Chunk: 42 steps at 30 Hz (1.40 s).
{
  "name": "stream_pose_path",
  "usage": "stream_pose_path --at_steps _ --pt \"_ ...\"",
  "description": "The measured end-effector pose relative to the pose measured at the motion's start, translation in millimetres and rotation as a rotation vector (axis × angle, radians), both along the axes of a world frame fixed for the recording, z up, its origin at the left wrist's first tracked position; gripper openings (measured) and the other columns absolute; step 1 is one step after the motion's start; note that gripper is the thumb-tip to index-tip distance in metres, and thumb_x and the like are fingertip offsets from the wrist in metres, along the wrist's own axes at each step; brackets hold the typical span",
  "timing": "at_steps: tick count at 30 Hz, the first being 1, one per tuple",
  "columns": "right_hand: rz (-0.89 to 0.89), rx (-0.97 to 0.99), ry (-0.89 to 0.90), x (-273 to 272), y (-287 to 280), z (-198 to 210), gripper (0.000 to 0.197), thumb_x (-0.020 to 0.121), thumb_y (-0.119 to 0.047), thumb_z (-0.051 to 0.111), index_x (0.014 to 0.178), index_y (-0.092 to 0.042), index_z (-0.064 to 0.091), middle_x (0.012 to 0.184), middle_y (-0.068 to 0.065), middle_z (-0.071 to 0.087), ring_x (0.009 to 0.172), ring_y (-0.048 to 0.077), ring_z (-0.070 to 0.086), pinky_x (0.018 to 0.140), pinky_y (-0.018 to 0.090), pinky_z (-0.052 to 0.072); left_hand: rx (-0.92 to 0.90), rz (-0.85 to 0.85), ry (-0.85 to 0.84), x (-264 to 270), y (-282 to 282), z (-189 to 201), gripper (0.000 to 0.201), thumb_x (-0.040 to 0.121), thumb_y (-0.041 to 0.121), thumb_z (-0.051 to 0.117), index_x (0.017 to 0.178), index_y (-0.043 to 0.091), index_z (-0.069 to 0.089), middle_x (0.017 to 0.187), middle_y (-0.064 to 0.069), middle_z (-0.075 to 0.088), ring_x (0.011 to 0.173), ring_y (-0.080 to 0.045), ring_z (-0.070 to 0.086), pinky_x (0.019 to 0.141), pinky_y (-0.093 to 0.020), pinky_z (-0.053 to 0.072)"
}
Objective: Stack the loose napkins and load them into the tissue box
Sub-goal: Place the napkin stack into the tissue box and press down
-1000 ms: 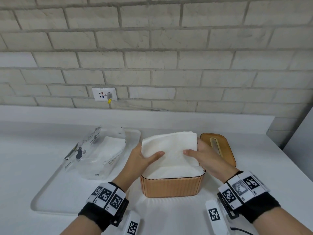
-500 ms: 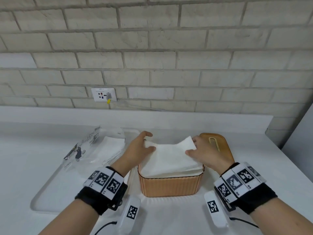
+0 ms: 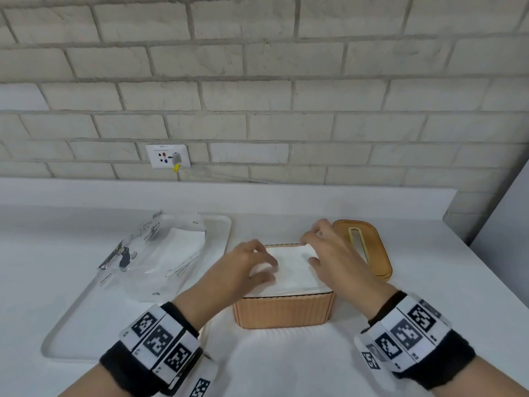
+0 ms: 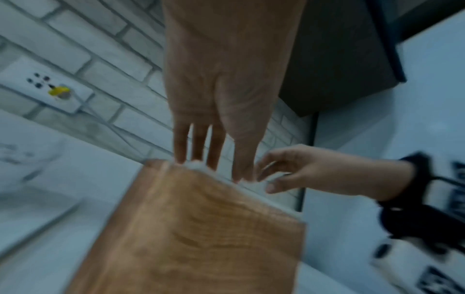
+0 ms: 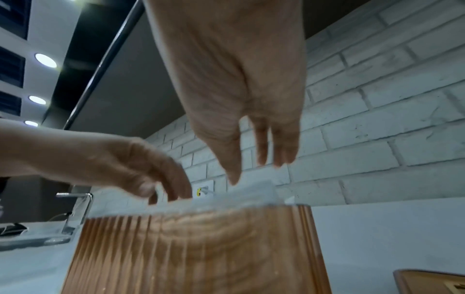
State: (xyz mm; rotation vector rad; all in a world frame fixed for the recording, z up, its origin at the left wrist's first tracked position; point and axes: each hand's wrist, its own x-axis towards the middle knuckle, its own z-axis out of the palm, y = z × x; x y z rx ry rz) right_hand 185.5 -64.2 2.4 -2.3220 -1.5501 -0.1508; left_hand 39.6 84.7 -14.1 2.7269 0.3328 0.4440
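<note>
A white napkin stack [image 3: 289, 270] fills the ribbed orange tissue box [image 3: 283, 310] and stands slightly above its rim. My left hand [image 3: 267, 270] presses its fingers down on the stack's left side; the left wrist view shows these straight fingers [image 4: 216, 151] reaching the napkins [image 4: 198, 166] at the box [image 4: 201, 228] edge. My right hand [image 3: 310, 247] touches the stack's far right corner, thumb on top, fingers bent over the back edge. In the right wrist view my right hand [image 5: 251, 169] points down at the napkins [image 5: 251, 193].
The box's wooden slotted lid [image 3: 369, 247] lies on the counter just right of the box. A clear plastic napkin wrapper [image 3: 154, 253] lies on a white tray [image 3: 71, 325] to the left. A brick wall with a socket [image 3: 167, 156] stands behind.
The napkin stack has sunk from tilted above the box to nearly level in it. Both hands moved from gripping its sides to pressing on top, the right hand shifting to the far corner.
</note>
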Motion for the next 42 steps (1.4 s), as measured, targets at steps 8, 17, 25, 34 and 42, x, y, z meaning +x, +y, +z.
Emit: stream_pose_path --at_steps 8,17,25,34,42 --pt "0.119 -0.339 0.248 6.3 -11.4 -0.9 0.029 0.098 -0.022 0.045 0.125 -0.023 0.055 0.128 -0.005 0.050 0.123 0.013 0.039 0.096 0.025 0.035 -0.016 0.001 0.302 8.3 -16.1 3.7 0.039 0.086 0.036 0.066 0.124 0.030 0.061 0.124 0.005 0.056 0.112 -0.014 0.053 0.093 -0.030 0.043" --pt "0.158 -0.259 0.416 21.9 -34.0 2.1 0.022 0.089 -0.031 0.061 0.110 -0.023 0.065 0.119 -0.011 0.059 0.116 0.006 0.048 0.100 0.023 0.037 0.060 -0.056 0.167 13.2 -29.8 2.7 0.029 0.099 0.027 0.048 0.119 0.020 0.066 0.120 0.007 0.067 0.110 -0.009 0.058 0.092 -0.026 0.043" --pt "0.139 -0.121 0.383 21.6 -31.5 -6.7 0.012 0.092 -0.014 0.057 0.093 -0.012 0.069 0.103 0.001 0.067 0.101 0.016 0.059 0.091 0.033 0.048 -0.041 0.015 0.147 14.6 -31.4 10.5 0.020 0.096 0.020 0.053 0.104 0.011 0.069 0.100 -0.001 0.071 0.098 -0.018 0.063 0.079 -0.019 0.038" --pt "0.126 -0.183 0.293 17.2 -31.6 -6.0 0.008 0.089 -0.014 0.059 0.081 -0.017 0.059 0.111 0.000 0.064 0.111 0.015 0.054 0.094 0.030 0.045 -0.030 0.076 0.187 18.2 -32.1 7.0 0.016 0.091 0.024 0.062 0.094 0.010 0.067 0.098 -0.001 0.068 0.098 -0.016 0.059 0.070 -0.018 0.034" --pt "0.006 -0.074 0.269 23.2 -21.2 0.6 0.020 0.095 -0.018 0.051 0.104 -0.004 0.063 0.109 0.007 0.061 0.100 0.017 0.053 0.080 0.023 0.040 0.255 0.285 0.148 28.9 -6.0 -3.9 0.031 0.097 0.030 0.050 0.126 0.024 0.056 0.127 0.007 0.054 0.118 -0.022 0.044 0.090 -0.036 0.036"
